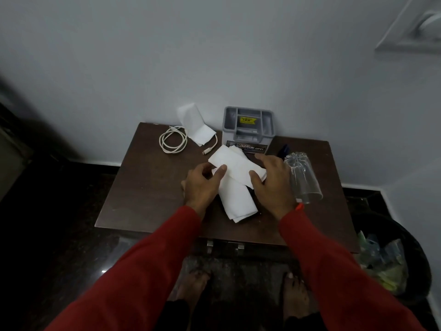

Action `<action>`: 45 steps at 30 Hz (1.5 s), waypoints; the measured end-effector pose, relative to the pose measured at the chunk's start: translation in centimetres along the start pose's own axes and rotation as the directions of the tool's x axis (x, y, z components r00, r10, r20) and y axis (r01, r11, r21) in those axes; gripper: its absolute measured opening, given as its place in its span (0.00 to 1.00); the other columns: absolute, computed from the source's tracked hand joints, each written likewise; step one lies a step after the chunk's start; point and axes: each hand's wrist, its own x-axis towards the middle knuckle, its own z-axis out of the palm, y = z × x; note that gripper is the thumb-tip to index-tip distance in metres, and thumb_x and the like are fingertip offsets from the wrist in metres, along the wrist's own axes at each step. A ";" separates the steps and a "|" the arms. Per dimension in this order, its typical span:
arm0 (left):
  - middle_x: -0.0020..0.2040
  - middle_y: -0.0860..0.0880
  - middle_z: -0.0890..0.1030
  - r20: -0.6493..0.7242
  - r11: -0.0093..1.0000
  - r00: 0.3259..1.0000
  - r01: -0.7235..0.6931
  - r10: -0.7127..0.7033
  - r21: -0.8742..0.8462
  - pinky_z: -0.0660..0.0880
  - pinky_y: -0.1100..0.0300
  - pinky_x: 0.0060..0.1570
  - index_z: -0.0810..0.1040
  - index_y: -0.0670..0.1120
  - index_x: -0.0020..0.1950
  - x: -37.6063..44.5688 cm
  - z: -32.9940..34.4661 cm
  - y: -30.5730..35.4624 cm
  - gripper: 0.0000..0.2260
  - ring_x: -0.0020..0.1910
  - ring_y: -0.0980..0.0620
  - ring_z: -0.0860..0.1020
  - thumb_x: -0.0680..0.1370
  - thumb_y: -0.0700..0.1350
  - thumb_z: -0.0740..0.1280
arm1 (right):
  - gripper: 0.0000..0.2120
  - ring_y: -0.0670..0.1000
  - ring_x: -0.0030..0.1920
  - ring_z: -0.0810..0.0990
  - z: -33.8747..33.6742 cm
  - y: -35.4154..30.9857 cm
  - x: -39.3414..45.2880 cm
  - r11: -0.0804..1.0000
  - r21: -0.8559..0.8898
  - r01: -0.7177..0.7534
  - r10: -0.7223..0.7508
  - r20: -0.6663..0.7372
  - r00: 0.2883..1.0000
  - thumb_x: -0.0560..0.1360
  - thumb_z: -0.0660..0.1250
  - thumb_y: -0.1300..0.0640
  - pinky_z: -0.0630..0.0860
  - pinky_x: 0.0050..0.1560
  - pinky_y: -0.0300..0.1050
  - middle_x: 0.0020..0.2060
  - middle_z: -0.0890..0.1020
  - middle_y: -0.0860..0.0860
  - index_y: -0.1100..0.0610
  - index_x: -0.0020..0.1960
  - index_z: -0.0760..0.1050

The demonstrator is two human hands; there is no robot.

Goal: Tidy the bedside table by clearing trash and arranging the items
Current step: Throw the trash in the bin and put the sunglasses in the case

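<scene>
Two white tissues lie crossed in the middle of the brown bedside table (143, 192): an upper tissue (235, 163) and a lower tissue (236, 201) under it. My left hand (202, 185) pinches the upper tissue's left end between thumb and fingers. My right hand (274, 185) grips its right end. A third tissue (193, 123) leans on the wall at the back. A coiled white cable (173, 142) lies at the back left.
A grey plastic organiser box (248, 129) stands at the back against the wall. A clear glass (303, 177) lies on its side right of my right hand, a dark blue object (284, 150) behind it. A black bin (391, 259) with trash stands at the lower right.
</scene>
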 end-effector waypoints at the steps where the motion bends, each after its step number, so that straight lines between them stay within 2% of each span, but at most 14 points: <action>1: 0.55 0.54 0.82 -0.027 1.000 1.000 -0.015 0.015 -0.003 0.77 0.45 0.62 0.80 0.60 0.54 0.1 0.1 0.1 0.28 0.62 0.48 0.77 0.62 0.76 0.68 | 0.23 0.56 0.63 0.71 0.1 0.1 -0.1 1.000 -0.007 -0.015 0.015 0.017 1.000 0.74 0.62 0.49 0.66 0.66 0.50 0.63 0.74 0.54 0.54 0.67 0.72; 8: 0.42 0.58 0.84 -0.098 0.991 0.991 -0.101 0.092 -0.092 0.81 0.45 0.51 0.81 0.58 0.41 -0.4 0.5 0.4 0.12 0.47 0.55 0.82 0.66 0.65 0.70 | 0.20 0.56 0.61 0.70 -0.3 -0.4 -1.5 0.999 0.038 -0.019 0.016 0.061 0.998 0.76 0.66 0.56 0.65 0.62 0.46 0.64 0.74 0.53 0.52 0.68 0.72; 11: 0.40 0.53 0.82 -0.082 0.976 0.994 -0.094 0.079 -0.197 0.81 0.48 0.45 0.80 0.51 0.40 -0.3 -0.2 0.3 0.08 0.41 0.53 0.80 0.73 0.52 0.74 | 0.19 0.56 0.61 0.71 -0.3 -0.4 -1.9 0.998 0.056 -0.013 0.012 0.019 1.000 0.76 0.66 0.57 0.67 0.63 0.46 0.63 0.74 0.53 0.53 0.67 0.73; 14: 0.38 0.48 0.79 -0.103 0.965 0.992 -0.094 0.071 -0.243 0.74 0.53 0.38 0.77 0.49 0.40 0.1 -2.1 -0.3 0.08 0.37 0.50 0.75 0.76 0.44 0.74 | 0.19 0.56 0.61 0.72 -0.4 -0.6 -2.0 0.997 0.070 -0.017 0.018 -0.009 1.000 0.76 0.66 0.58 0.70 0.65 0.52 0.62 0.74 0.54 0.54 0.66 0.73; 18: 0.39 0.47 0.79 -0.123 0.951 0.992 -0.066 0.030 -0.302 0.73 0.60 0.34 0.77 0.47 0.41 0.3 -5.8 -1.3 0.08 0.37 0.53 0.75 0.77 0.40 0.73 | 0.19 0.56 0.61 0.72 -0.4 -1.1 -2.0 0.998 0.055 -0.027 0.027 -0.004 1.000 0.76 0.66 0.59 0.64 0.61 0.42 0.63 0.75 0.54 0.53 0.67 0.73; 22: 0.39 0.48 0.79 -0.184 0.962 0.983 -0.058 0.009 -0.267 0.74 0.64 0.37 0.76 0.48 0.40 1.4 -10.0 -2.0 0.10 0.38 0.54 0.75 0.76 0.38 0.74 | 0.19 0.56 0.60 0.73 -0.2 -0.9 -1.8 0.997 0.040 -0.065 0.065 -0.013 0.998 0.75 0.65 0.58 0.69 0.62 0.47 0.62 0.75 0.54 0.53 0.66 0.73; 25: 0.40 0.47 0.79 -0.199 0.982 0.979 0.000 -0.039 -0.191 0.74 0.64 0.28 0.75 0.48 0.39 2.1 -12.0 -2.9 0.10 0.37 0.50 0.75 0.76 0.39 0.74 | 0.19 0.56 0.61 0.71 -0.4 -0.7 -1.4 0.997 0.005 -0.071 0.071 0.001 0.998 0.76 0.66 0.56 0.68 0.63 0.48 0.62 0.75 0.54 0.53 0.66 0.74; 29: 0.51 0.44 0.82 -0.301 0.999 0.952 0.049 -0.052 -0.020 0.75 0.56 0.49 0.79 0.45 0.49 2.5 -12.9 -3.1 0.07 0.52 0.45 0.80 0.76 0.45 0.75 | 0.17 0.56 0.59 0.71 -0.4 -0.8 -0.8 0.977 -0.210 0.035 -0.032 0.016 0.999 0.74 0.67 0.49 0.66 0.60 0.48 0.60 0.76 0.48 0.48 0.62 0.75; 32: 0.69 0.39 0.72 -0.399 0.982 0.917 0.080 -0.006 0.169 0.72 0.47 0.61 0.70 0.45 0.70 1.9 -12.3 -2.3 0.26 0.66 0.35 0.72 0.75 0.49 0.74 | 0.15 0.57 0.57 0.71 0.0 -1.2 -1.0 0.930 -0.359 0.076 -0.075 0.018 0.997 0.71 0.68 0.47 0.67 0.56 0.53 0.57 0.77 0.45 0.46 0.57 0.76; 34: 0.73 0.38 0.64 -0.423 0.932 0.897 0.035 0.131 0.362 0.69 0.40 0.65 0.65 0.48 0.75 1.0 -11.3 -1.5 0.33 0.68 0.32 0.66 0.73 0.50 0.74 | 0.15 0.57 0.55 0.71 0.4 -1.2 -1.2 0.890 -0.445 0.103 -0.089 0.052 0.995 0.70 0.69 0.49 0.66 0.54 0.54 0.56 0.79 0.45 0.46 0.56 0.76; 37: 0.70 0.41 0.68 -0.284 0.882 0.905 -0.170 0.317 0.440 0.69 0.42 0.66 0.73 0.50 0.70 0.0 -8.6 -0.9 0.25 0.67 0.35 0.68 0.74 0.51 0.73 | 0.13 0.57 0.53 0.72 0.8 -1.0 -1.0 0.882 -0.463 0.082 -0.077 0.032 0.997 0.70 0.68 0.55 0.64 0.53 0.55 0.53 0.83 0.46 0.47 0.55 0.78; 39: 0.62 0.45 0.77 -0.155 0.903 0.923 -0.292 0.352 0.314 0.75 0.47 0.61 0.79 0.51 0.61 -0.6 -7.0 -0.3 0.14 0.62 0.42 0.76 0.77 0.53 0.71 | 0.10 0.56 0.52 0.72 0.7 -1.5 -0.8 0.885 -0.459 0.085 -0.106 -0.020 0.994 0.73 0.66 0.57 0.64 0.53 0.55 0.49 0.84 0.45 0.47 0.52 0.79; 42: 0.45 0.52 0.84 0.006 0.982 0.983 -0.186 0.186 0.012 0.77 0.58 0.40 0.80 0.51 0.52 -1.9 -5.5 1.7 0.13 0.45 0.50 0.83 0.79 0.60 0.67 | 0.07 0.54 0.53 0.73 0.2 -3.4 -1.0 0.907 -0.388 0.162 -0.209 -0.082 0.974 0.74 0.66 0.54 0.63 0.52 0.54 0.47 0.84 0.44 0.47 0.51 0.80; 45: 0.45 0.48 0.87 0.179 0.985 0.984 0.032 -0.002 -0.167 0.75 0.60 0.32 0.79 0.51 0.56 -2.6 -4.6 2.6 0.20 0.41 0.51 0.85 0.76 0.66 0.67 | 0.07 0.52 0.54 0.74 0.3 -5.8 -1.9 0.925 -0.266 0.271 -0.301 -0.079 0.950 0.74 0.67 0.52 0.62 0.51 0.51 0.48 0.83 0.42 0.45 0.51 0.79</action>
